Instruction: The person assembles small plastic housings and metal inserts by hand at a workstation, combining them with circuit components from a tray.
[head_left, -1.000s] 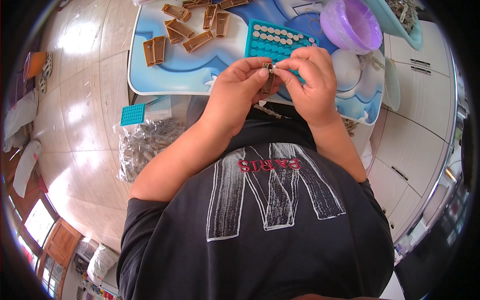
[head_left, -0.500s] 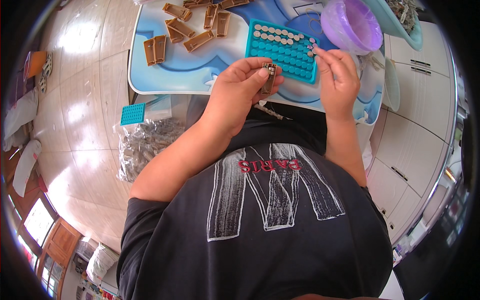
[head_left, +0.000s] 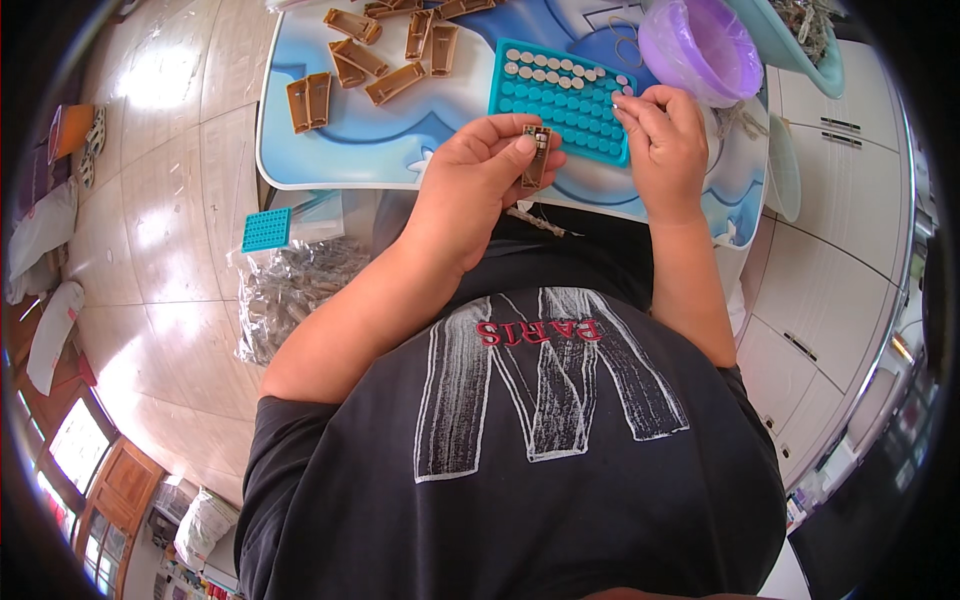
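My left hand [head_left: 478,175] holds a small brown plastic casing [head_left: 536,158] upright between thumb and fingers, its open side showing small metallic parts inside. Just over the right edge of a turquoise tray [head_left: 507,118] with rows of round cups, my right hand [head_left: 668,145] is closed in a pinch. A tiny pale round piece, like a button cell, shows at its fingertips. Silvery button cells [head_left: 540,75] lie in the tray's far rows, and a few sit near its far right corner. The nearer cups show only turquoise.
Several brown casings [head_left: 395,83] lie at the table's far left. Beyond the tray's right end stand a purple basin [head_left: 665,50] with a plastic liner and a pale green basin [head_left: 828,75]. Left of my lap are a clear bag of parts [head_left: 300,290] and a small turquoise tray [head_left: 266,229].
My right hand has drawn slightly left and nearer from the tray's right corner, with a small round piece now at its fingertips. My left hand keeps the casing almost in place.
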